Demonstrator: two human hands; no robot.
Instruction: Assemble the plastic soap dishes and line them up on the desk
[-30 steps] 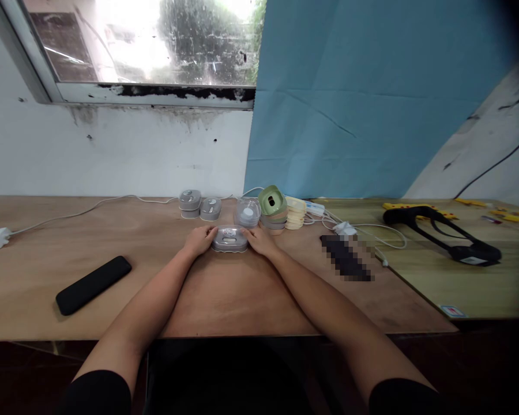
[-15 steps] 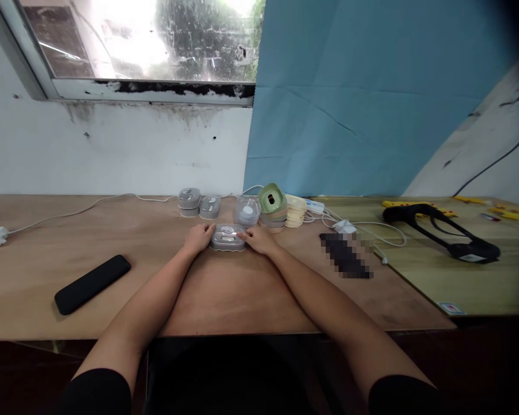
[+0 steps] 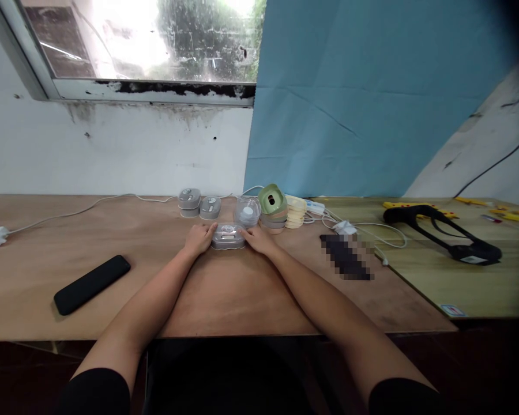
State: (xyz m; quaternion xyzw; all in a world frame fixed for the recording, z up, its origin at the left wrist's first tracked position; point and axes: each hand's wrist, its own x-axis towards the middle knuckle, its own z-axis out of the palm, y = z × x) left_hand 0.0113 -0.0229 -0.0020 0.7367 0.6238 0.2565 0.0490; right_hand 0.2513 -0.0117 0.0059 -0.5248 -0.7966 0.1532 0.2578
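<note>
A grey lidded box (image 3: 228, 237) with a clear cover and a round label lies on the wooden table between my hands. My left hand (image 3: 199, 240) grips its left end, thumb on top. At its right end my right hand (image 3: 258, 240) holds on the same way, the thumb over the lid's edge. The undersides of both hands' grips are hidden. Just behind the box stand a stack of clear lids (image 3: 247, 212) and a stack of bowl-like parts with a green one (image 3: 272, 199) tilted on top.
Grey lidded boxes (image 3: 189, 202) stand at the back left, cream trays (image 3: 295, 212) at the back right. A black power bank or phone (image 3: 92, 285) lies at left. White cables (image 3: 384, 225), a pixelated dark object (image 3: 346, 256) and a black headset frame (image 3: 450, 233) are at right.
The grey box between my hands has shifted very slightly away from me. Both hands keep their hold on its ends.
</note>
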